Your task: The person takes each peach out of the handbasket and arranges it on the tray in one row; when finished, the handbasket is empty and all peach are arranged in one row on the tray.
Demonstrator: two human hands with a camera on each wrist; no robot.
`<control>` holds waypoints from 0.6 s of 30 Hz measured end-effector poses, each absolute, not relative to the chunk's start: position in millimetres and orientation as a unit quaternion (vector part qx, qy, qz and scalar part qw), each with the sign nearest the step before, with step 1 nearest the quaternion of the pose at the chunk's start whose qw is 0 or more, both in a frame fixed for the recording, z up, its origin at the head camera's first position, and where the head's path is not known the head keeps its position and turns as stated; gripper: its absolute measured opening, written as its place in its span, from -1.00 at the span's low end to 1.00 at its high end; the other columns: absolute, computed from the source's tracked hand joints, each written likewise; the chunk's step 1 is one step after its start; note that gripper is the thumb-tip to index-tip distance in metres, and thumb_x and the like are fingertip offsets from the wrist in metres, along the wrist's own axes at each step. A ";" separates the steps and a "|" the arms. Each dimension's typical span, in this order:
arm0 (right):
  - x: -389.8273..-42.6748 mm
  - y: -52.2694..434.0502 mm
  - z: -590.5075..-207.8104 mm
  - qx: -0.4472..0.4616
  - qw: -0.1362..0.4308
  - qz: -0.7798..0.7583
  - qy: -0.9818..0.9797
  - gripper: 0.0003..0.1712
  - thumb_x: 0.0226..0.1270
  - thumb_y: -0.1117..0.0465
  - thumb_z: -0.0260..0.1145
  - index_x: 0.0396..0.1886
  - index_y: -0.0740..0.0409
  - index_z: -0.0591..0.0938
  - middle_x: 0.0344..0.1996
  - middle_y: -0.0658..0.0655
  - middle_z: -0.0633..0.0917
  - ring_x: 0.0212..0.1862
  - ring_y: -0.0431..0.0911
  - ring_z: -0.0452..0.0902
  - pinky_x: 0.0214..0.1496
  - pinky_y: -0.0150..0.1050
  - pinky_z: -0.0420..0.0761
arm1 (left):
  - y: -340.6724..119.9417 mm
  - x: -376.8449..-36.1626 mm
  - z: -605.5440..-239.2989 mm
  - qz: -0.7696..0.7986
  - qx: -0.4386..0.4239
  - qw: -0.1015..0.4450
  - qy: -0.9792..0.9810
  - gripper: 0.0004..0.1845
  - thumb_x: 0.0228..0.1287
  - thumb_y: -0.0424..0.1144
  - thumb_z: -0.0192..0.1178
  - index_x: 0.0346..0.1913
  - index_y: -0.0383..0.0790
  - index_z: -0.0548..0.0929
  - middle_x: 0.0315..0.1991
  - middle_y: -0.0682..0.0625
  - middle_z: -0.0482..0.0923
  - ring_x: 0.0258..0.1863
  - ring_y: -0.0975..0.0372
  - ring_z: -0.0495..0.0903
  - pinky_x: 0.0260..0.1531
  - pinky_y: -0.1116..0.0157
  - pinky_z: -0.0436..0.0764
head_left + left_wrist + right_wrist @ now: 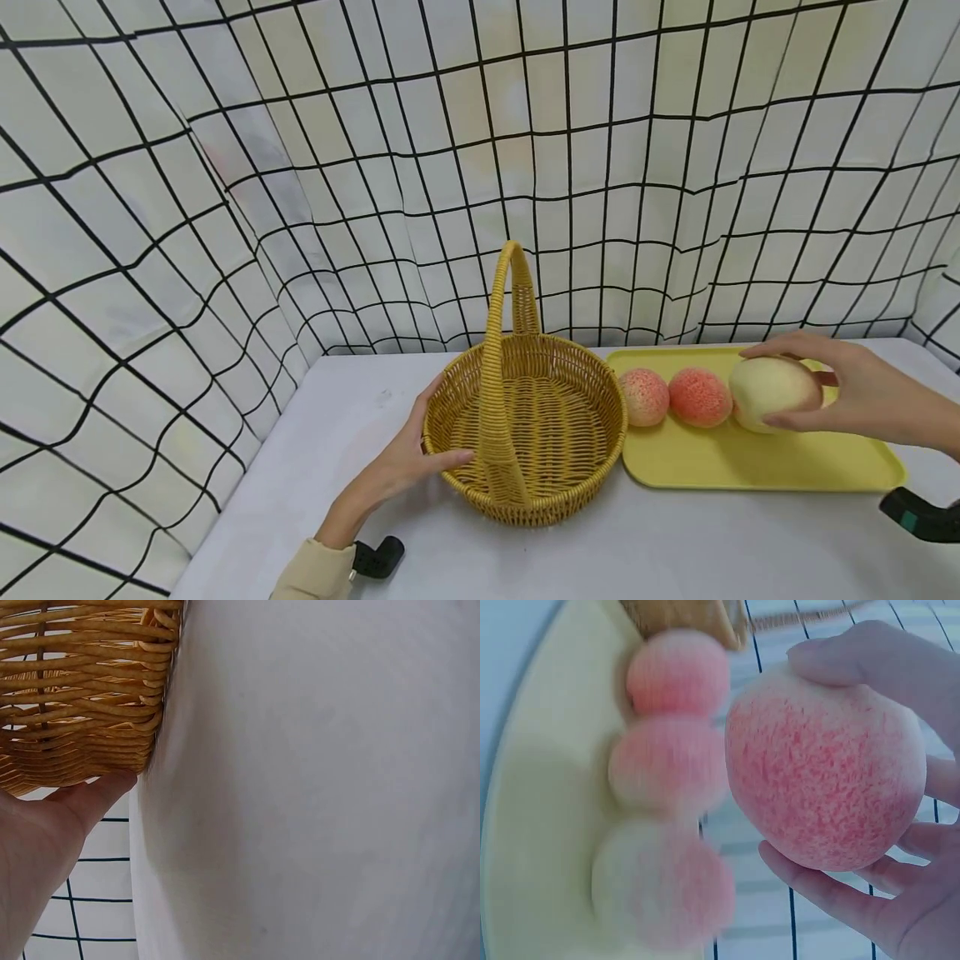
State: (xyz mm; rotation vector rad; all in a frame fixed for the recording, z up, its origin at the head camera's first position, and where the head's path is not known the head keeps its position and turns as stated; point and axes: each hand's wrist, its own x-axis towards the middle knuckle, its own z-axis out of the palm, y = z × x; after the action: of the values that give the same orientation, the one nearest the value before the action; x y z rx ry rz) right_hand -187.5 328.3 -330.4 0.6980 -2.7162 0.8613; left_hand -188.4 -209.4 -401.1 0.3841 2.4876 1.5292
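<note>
A woven yellow basket point(570, 492) with a tall arched handle point(498, 350) stands on the white table. My left hand point(408, 458) rests against its left wall, fingers spread and fairly straight. In the left wrist view the thumb point(97, 799) touches the wicker wall point(82, 697). My right hand point(840, 387) grips a pale, pink-speckled peach point(772, 392) above the yellow tray point(750, 467). Two more peaches point(645, 397) point(699, 397) lie on the tray beside the basket. The right wrist view shows the held peach point(825, 787) over my fingers point(817, 885) and three blurred peaches point(667, 772) in a row on the tray.
A white cloth with a black grid point(300, 208) hangs behind and to the left of the table point(675, 550). Bare tabletop point(315, 787) lies in front of the basket and tray. Black wrist-camera mounts point(378, 557) point(918, 512) show near both forearms.
</note>
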 end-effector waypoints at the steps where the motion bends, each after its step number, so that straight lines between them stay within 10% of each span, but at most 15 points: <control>1: -188.3 336.4 -332.3 0.228 0.120 0.277 -0.926 -0.14 -0.18 0.21 0.81 0.23 -0.10 0.66 0.05 -0.36 0.56 -0.02 -0.47 0.42 -0.21 -0.42 0.62 | -209.2 -188.3 -401.1 0.518 0.130 0.098 0.840 0.27 0.21 0.03 0.50 0.72 0.11 -0.25 0.70 -0.25 -0.25 0.64 -0.23 -0.10 0.50 -0.33 -0.02; 7: -196.4 372.4 -342.5 0.187 0.193 0.175 -0.947 -0.10 -0.37 0.25 0.85 0.14 0.13 0.68 -0.07 0.02 0.64 -0.22 -0.50 0.31 -0.46 -0.38 0.50 | -208.3 -188.4 -401.0 0.522 0.132 0.095 0.837 0.27 0.20 0.02 0.51 0.72 0.12 -0.23 0.69 -0.25 -0.20 0.62 -0.23 -0.03 0.50 -0.30 0.03; 18: -210.6 402.6 -375.2 0.175 0.120 0.104 -0.972 -0.19 -0.42 0.25 0.82 -0.01 0.37 0.71 -0.09 0.43 0.60 -0.20 0.23 0.55 -0.30 0.03 0.59 | -209.9 -188.2 -400.1 0.518 0.139 0.096 0.839 0.27 0.22 0.01 0.50 0.72 0.09 -0.26 0.69 -0.28 -0.22 0.63 -0.24 -0.07 0.51 -0.31 0.01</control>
State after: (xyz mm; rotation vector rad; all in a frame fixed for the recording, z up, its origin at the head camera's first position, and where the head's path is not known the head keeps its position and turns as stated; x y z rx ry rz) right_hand -210.6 402.6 -375.2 0.5114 -2.8387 0.3026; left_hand -188.2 -209.9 -400.1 0.4129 2.4849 1.5342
